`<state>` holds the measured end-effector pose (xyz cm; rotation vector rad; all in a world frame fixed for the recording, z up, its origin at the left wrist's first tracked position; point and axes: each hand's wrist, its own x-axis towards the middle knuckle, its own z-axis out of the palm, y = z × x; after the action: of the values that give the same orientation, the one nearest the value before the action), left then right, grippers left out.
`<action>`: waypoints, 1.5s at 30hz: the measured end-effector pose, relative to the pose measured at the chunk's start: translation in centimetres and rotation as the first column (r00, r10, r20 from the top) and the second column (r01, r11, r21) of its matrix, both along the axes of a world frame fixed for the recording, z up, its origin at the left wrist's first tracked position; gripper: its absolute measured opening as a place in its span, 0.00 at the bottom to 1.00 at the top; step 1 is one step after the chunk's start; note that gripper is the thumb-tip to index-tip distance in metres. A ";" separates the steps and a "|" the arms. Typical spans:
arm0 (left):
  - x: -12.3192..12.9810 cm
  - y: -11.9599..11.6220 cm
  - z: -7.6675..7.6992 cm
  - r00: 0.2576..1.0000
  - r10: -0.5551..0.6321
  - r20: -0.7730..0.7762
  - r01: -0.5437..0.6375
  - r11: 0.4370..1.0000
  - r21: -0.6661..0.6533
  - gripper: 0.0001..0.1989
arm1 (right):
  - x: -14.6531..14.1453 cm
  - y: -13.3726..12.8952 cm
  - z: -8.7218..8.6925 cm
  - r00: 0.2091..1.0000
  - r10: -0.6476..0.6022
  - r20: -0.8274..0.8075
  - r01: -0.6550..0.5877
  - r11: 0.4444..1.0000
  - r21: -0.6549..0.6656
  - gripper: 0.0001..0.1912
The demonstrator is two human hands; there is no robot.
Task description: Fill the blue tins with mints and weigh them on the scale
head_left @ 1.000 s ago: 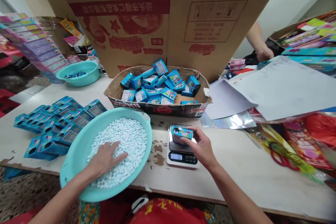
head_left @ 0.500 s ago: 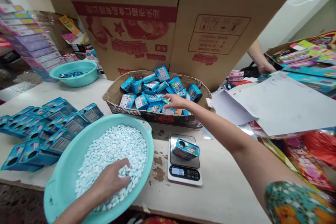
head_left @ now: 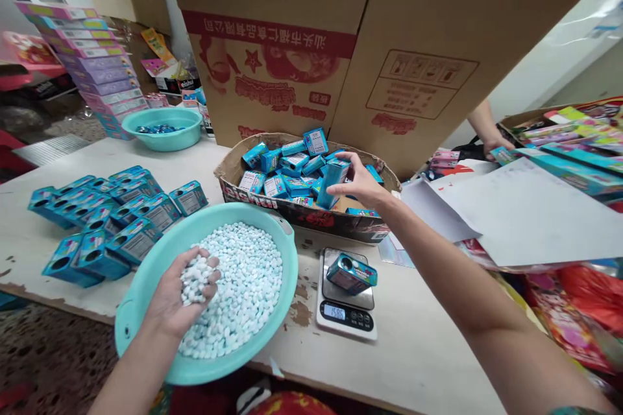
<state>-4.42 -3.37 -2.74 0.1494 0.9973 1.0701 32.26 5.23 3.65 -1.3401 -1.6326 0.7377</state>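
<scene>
In the head view, my left hand (head_left: 168, 308) is palm up over the aqua basin (head_left: 195, 228), fingers curled round a heap of small white candies (head_left: 197, 280). More loose pale candies (head_left: 250, 279) fill the basin below. My right hand (head_left: 364, 183) grips a small blue candy box (head_left: 333, 183) between thumb and fingers, tilted above the low cardboard tray (head_left: 272, 209). Several similar blue boxes (head_left: 294, 165) lie jumbled in that tray. Between tray and table edge sits a digital scale (head_left: 346, 321) with a lit display. On its plate lies another blue box (head_left: 351, 273), its round hole showing.
Several blue boxes with holes (head_left: 117, 224) stand grouped at the left. Behind them are a smaller aqua basin (head_left: 165, 141) and stacked cartons (head_left: 102, 71). A big cardboard box (head_left: 292, 0) rises at the back. Another person's hand (head_left: 494, 142) and white paper (head_left: 549, 214) are at right.
My left hand has lifted from the candies and turned palm up with a handful. My right hand has taken a blue box from the tray. The scale display no longer reads 0.0.
</scene>
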 end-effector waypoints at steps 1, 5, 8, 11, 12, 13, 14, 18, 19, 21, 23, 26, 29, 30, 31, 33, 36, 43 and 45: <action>0.1 0.0 0.0 0.999 0.040 0.031 -0.040 0.999 -0.013 0.03 | -1.2 -1.6 0.6 0.997 0.021 -0.068 -0.020 1.000 0.018 0.49; 0.3 -0.1 -0.2 0.983 0.078 0.163 -0.073 0.997 -0.034 0.04 | -7.3 -7.6 0.1 0.987 0.041 -0.156 -0.030 0.997 0.070 0.45; -0.1 -0.1 0.6 0.978 0.052 0.203 -0.060 0.998 0.036 0.04 | -12.0 -10.2 -2.1 0.990 0.034 -0.136 -0.023 0.996 0.082 0.35; -0.7 0.0 2.5 0.983 0.062 0.171 -0.086 0.987 0.135 0.06 | -15.5 -11.0 -4.4 0.993 0.085 -0.081 -0.080 0.995 0.054 0.25; -0.8 0.1 3.2 0.984 0.071 0.162 -0.100 0.979 0.176 0.07 | -16.5 -11.0 -4.9 0.994 0.092 -0.051 -0.088 0.994 0.069 0.23; -0.8 0.2 3.8 0.985 0.089 0.150 -0.121 0.968 0.219 0.08 | -17.4 -10.9 -5.4 0.996 0.091 -0.017 -0.089 0.991 0.095 0.21; -0.7 0.4 4.3 0.984 0.119 0.130 -0.150 0.952 0.267 0.09 | -18.2 -10.7 -5.9 0.995 0.094 0.023 -0.097 0.988 0.123 0.20; 0.5 1.1 4.3 0.957 0.289 -0.028 -0.244 0.853 0.462 0.12 | -20.7 -10.2 -7.0 0.977 0.147 0.156 -0.171 0.972 0.159 0.17; 0.8 1.3 3.9 0.947 0.313 -0.069 -0.240 0.836 0.493 0.12 | -21.1 -10.1 -7.1 0.974 0.148 0.173 -0.176 0.972 0.158 0.17; 1.3 1.4 3.1 0.933 0.333 -0.134 -0.220 0.825 0.521 0.13 | -21.4 -10.2 -7.4 0.970 0.146 0.197 -0.177 0.973 0.151 0.18; 1.6 1.5 2.5 0.920 0.349 -0.180 -0.210 0.825 0.525 0.13 | -21.2 -10.5 -7.6 0.963 0.167 0.210 -0.198 0.970 0.138 0.18; 2.0 1.7 2.0 0.911 0.347 -0.224 -0.184 0.826 0.532 0.14 | -20.6 -10.8 -7.5 0.962 0.182 0.205 -0.210 0.970 0.122 0.18; 2.6 1.8 2.0 0.914 0.320 -0.250 -0.142 0.829 0.541 0.14 | -20.2 -10.9 -7.4 0.976 0.113 0.189 -0.140 0.980 0.138 0.17; 2.8 1.9 2.0 0.911 0.321 -0.259 -0.136 0.827 0.546 0.15 | -20.1 -10.9 -7.3 0.977 0.105 0.184 -0.132 0.982 0.139 0.17; 3.0 1.9 2.0 0.907 0.326 -0.266 -0.134 0.824 0.550 0.15 | -20.0 -10.9 -7.3 0.978 0.105 0.179 -0.131 0.982 0.135 0.17; 3.3 2.0 2.0 0.902 0.332 -0.276 -0.132 0.821 0.555 0.17 | -19.8 -10.8 -7.2 0.977 0.121 0.173 -0.143 0.983 0.118 0.17; 3.6 2.0 2.0 0.909 0.306 -0.284 -0.107 0.828 0.550 0.18 | -19.5 -10.5 -7.2 0.977 0.120 0.176 -0.136 0.987 0.082 0.17; 3.7 1.9 1.9 0.894 0.319 -0.316 -0.078 0.804 0.590 0.17 | -19.2 -10.4 -7.6 0.982 0.126 0.140 -0.138 0.987 0.077 0.17; 3.7 1.8 1.9 0.893 0.313 -0.322 -0.060 0.794 0.604 0.16 | -19.3 -10.4 -7.6 0.987 0.110 0.116 -0.119 0.990 0.077 0.17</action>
<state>-0.68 -1.53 -0.80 0.8245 1.0370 1.5584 12.99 -5.17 -3.97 -1.2552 -1.8222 0.6641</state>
